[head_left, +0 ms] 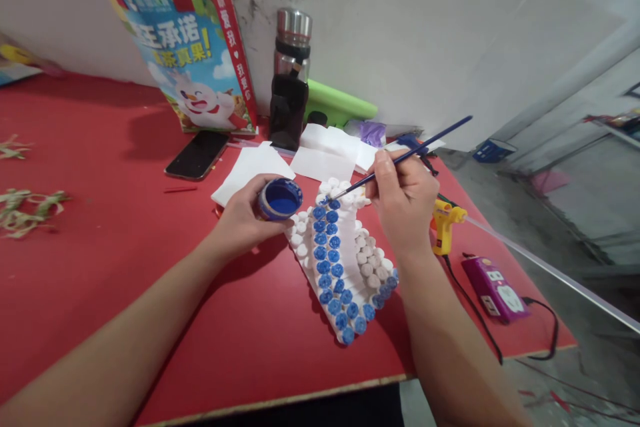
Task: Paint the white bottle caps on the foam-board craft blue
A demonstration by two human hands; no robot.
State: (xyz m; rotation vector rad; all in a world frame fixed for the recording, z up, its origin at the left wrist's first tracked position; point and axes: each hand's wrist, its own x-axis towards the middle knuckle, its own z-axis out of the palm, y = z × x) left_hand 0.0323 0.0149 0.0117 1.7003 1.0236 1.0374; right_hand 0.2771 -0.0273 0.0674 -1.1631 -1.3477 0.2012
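My left hand (246, 217) is closed round a small jar of blue paint (281, 200), tilted a little with its open top towards me. My right hand (403, 197) pinches a thin dark blue paintbrush (434, 139). The brush tip touches a small disc near the upper end of a white board (350, 260). Two columns of blue discs (333, 255) run down this board and on along its lower right edge. White discs (371, 267) sit in groups at its right side, upper left side and top.
Behind stand a colourful bag (200, 60), a bottle (290, 80) and a green roll (340, 101). A phone (197, 155) and white papers (323, 157) lie in front. To the right are a yellow glue gun (444, 223), a purple power box (495, 288) and cables.
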